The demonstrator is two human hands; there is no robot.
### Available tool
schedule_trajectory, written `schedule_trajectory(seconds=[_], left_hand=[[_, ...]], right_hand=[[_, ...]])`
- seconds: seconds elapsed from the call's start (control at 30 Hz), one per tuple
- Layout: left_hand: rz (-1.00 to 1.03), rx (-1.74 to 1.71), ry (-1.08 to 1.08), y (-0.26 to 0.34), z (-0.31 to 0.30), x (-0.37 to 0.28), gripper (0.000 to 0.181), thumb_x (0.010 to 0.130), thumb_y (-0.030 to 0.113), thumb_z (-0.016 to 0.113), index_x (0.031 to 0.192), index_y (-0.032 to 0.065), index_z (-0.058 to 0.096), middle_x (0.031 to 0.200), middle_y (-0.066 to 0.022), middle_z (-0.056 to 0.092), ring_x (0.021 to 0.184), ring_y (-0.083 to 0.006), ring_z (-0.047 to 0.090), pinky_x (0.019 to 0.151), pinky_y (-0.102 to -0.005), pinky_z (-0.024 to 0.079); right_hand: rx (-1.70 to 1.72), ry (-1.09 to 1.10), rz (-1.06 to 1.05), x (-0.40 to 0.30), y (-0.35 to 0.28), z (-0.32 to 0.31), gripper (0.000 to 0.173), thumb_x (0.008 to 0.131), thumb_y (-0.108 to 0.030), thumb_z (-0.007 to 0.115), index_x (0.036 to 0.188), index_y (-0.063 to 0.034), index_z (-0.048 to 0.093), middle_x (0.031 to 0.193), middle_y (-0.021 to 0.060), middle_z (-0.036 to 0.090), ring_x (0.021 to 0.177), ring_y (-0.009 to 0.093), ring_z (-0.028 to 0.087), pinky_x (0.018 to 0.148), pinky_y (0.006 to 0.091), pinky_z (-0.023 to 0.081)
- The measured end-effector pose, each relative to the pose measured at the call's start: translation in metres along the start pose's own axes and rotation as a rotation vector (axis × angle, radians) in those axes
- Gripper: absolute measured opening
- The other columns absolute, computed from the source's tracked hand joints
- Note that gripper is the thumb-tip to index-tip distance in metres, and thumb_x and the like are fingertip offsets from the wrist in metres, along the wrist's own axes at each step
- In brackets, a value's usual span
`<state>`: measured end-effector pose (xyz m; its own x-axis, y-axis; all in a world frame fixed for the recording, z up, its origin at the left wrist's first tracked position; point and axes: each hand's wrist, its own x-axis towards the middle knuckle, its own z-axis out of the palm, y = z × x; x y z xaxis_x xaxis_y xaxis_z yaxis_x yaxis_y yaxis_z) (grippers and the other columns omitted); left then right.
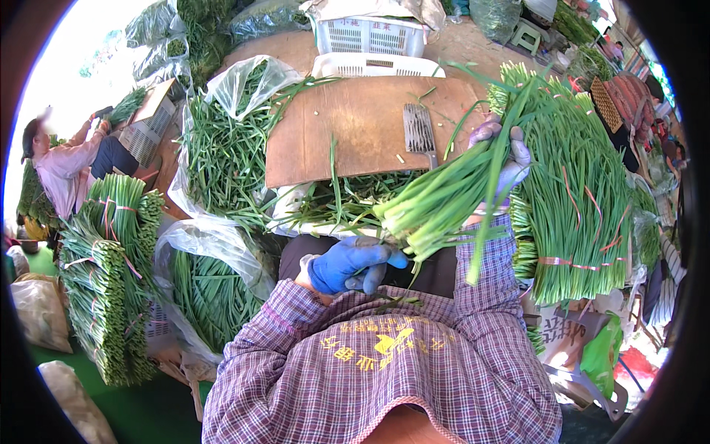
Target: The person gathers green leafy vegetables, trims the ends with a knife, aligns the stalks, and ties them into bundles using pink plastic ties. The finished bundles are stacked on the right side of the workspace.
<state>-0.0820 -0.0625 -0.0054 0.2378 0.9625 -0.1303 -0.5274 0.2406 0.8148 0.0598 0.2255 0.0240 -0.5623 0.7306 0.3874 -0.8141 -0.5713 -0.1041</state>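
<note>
A bunch of green garlic chives [444,194] is held in my right hand [507,155], which wears a pale purple glove; the leaves rise past the fingers and the pale stem ends point down towards my lap. My left hand [358,265], in a blue glove, is beside those stem ends with its fingers curled. Whether it pinches any thin leaf is not clear. Beyond the hands lies a wooden board [344,127]. A cleaver [418,130] with a stained blade rests near its right side, among small cut stem pieces.
Tied chive bundles [577,222] are stacked at right, more bundles [105,277] at left. An open plastic bag [222,150] of loose leaves and a lined container [216,294] of chives stand left. White crates [371,36] are behind the board. Another person [64,166] works at far left.
</note>
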Motion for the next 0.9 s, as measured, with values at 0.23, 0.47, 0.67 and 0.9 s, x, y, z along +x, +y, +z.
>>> schedule_trajectory(seconds=[0.23,0.47,0.67,0.9], left_hand=[[-0.379,0.243,0.054,-0.013,0.017,-0.021,0.04,0.097,0.036,0.057,0.112,0.001,0.068,0.059,-0.0037,0.063,0.045,-0.0055,0.047,0.041,-0.0203,0.03],[-0.491,0.722,-0.222,-0.028,0.021,0.0,0.038,0.093,0.03,0.064,0.116,-0.0006,0.065,0.084,-0.0076,0.07,0.076,-0.0107,0.062,0.068,-0.0266,0.05],[-0.125,-0.094,0.085,-0.017,0.066,0.038,0.063,0.092,0.054,0.055,0.132,0.0054,0.054,0.102,-0.0107,0.069,0.068,-0.013,0.06,0.06,-0.0256,0.046],[0.048,-0.609,0.025,-0.028,0.091,0.132,0.062,0.094,0.058,0.049,0.127,0.0064,0.056,0.106,-0.0101,0.069,0.082,-0.0209,0.064,0.075,-0.0355,0.052]], right_hand=[[-0.502,-0.078,-0.318,-0.018,-0.031,-0.005,0.027,0.081,-0.022,0.056,0.095,-0.0017,0.067,0.098,0.02,0.064,0.085,0.031,0.062,0.079,0.0418,0.053],[-0.46,0.266,-0.516,-0.027,-0.06,-0.024,0.029,0.076,-0.021,0.058,0.096,-0.0025,0.068,0.096,0.0189,0.066,0.081,0.034,0.063,0.075,0.0458,0.054],[-0.483,0.367,-0.638,-0.023,-0.073,-0.029,0.03,0.076,-0.02,0.057,0.098,-0.0035,0.068,0.1,0.0174,0.067,0.085,0.033,0.064,0.079,0.0462,0.053],[-0.375,0.211,-0.531,-0.032,-0.059,-0.014,0.024,0.074,-0.017,0.056,0.09,-0.002,0.067,0.095,0.0123,0.067,0.09,0.029,0.064,0.085,0.0431,0.053]])
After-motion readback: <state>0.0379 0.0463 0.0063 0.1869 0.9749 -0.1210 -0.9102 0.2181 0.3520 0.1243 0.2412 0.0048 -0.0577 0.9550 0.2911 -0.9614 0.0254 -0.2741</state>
